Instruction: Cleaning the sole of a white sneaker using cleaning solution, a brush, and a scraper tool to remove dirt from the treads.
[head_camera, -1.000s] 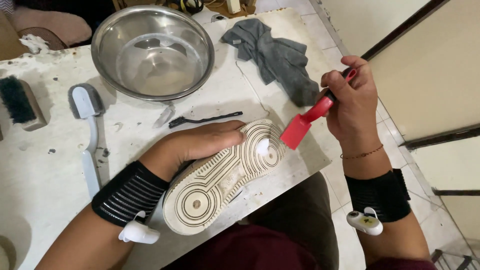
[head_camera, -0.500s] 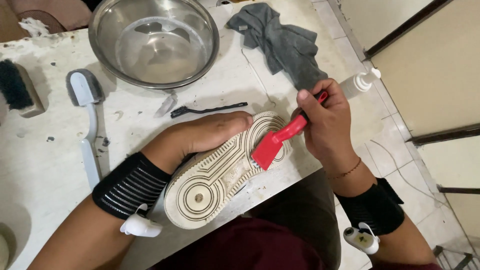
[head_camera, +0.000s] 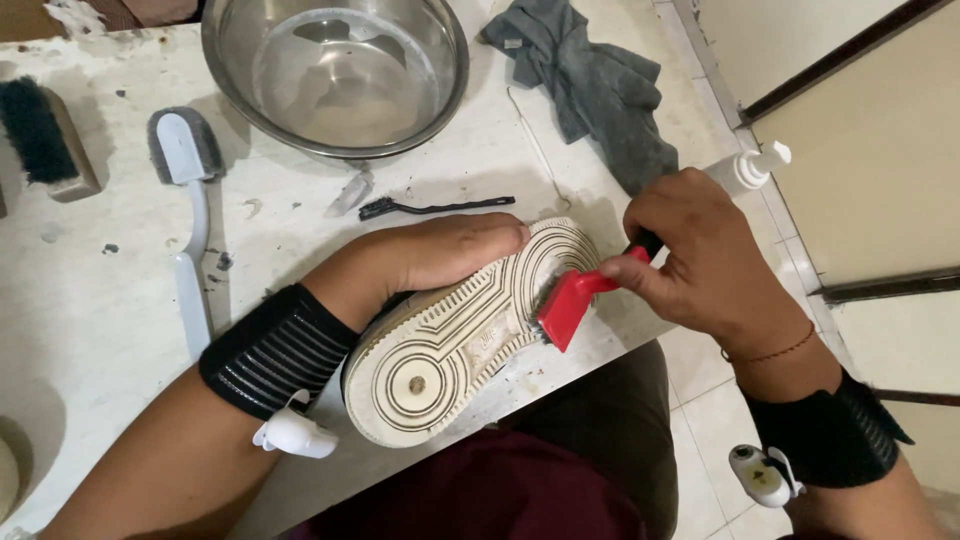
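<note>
**Sole-up shoe under brush, both hands engaged**

Right hand (head_camera: 705, 262): fingers closed around the dark grip of a small red-backed brush (head_camera: 568, 308); bristles touching the sole near the toe end. Left hand (head_camera: 440, 255): palm down, clamped along the far edge of the white-soled shoe (head_camera: 460, 340), pinning it to the tabletop (head_camera: 90, 300). Hands well apart, one on each thing.

Shoe lies upside down at the near edge of the tabletop. Long axis runs diagonally: heel near-left, toe far-right. Brush meets the toe half from the right, so the right hand is the nearer one to the contact point; left hand sits mid-shoe.

Black wristbands on both forearms, a small white device clipped to each.

Outward: thin black wire brush (head_camera: 435, 208) just beyond the left hand. Steel bowl (head_camera: 335, 70) far centre. Crumpled grey cloth (head_camera: 600, 90) far right; white pump bottle (head_camera: 748, 168) behind the right hand. Long white-handled brush (head_camera: 188, 215) left; dark-bristled wooden brush (head_camera: 45, 140) far left.
</note>
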